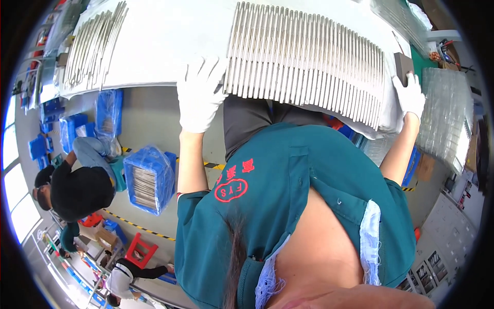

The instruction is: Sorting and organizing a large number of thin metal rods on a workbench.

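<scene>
A long row of thin silvery metal rods [303, 56] lies side by side on the white-covered table [164, 41] in front of me. My left hand [200, 95], in a white glove, rests at the table's near edge with its fingers spread, its thumb beside the near end of the leftmost rod. At the row's right end, my right hand [410, 96], also gloved in white, has its thumb and fingers about the near end of a grey block [404, 66]. The block stands just right of the last rods.
Another, looser group of rods [95, 49] lies at the table's far left. Blue crates lined with clear plastic [149, 177] stand on the floor, one filled with rods. A seated co-worker [80, 185] is at left, near a red stool [140, 251]. Stacked clear plastic trays [445, 110] stand at right.
</scene>
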A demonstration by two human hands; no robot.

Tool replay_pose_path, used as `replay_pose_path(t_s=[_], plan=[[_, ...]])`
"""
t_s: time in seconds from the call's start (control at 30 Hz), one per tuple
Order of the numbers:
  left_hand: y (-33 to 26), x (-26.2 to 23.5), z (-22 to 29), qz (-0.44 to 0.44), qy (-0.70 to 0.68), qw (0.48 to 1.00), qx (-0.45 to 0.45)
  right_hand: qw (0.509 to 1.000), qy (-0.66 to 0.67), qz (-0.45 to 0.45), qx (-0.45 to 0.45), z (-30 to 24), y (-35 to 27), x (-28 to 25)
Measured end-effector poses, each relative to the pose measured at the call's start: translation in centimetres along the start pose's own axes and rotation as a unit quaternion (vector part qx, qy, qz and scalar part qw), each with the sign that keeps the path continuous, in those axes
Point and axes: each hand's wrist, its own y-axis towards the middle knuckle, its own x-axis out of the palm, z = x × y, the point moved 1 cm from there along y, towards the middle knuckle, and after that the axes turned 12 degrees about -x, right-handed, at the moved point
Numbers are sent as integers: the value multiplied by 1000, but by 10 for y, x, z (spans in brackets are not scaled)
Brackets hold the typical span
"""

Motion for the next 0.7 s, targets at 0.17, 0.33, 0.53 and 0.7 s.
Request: replay_pose_path(t_s=[0.17, 0.33, 0.53, 0.7], plan=[[6, -7, -4, -4, 8, 998, 66, 991, 97, 71, 55, 19, 8, 35], [-20, -14, -21, 74, -131, 988, 21, 987, 96, 118, 56, 19, -2, 19], [15, -44, -4, 150, -428, 801, -391, 915, 163, 359, -82, -52, -16, -71], [93, -1, 5, 121, -581, 741, -314, 865, 263, 310, -295, -150, -25, -93]])
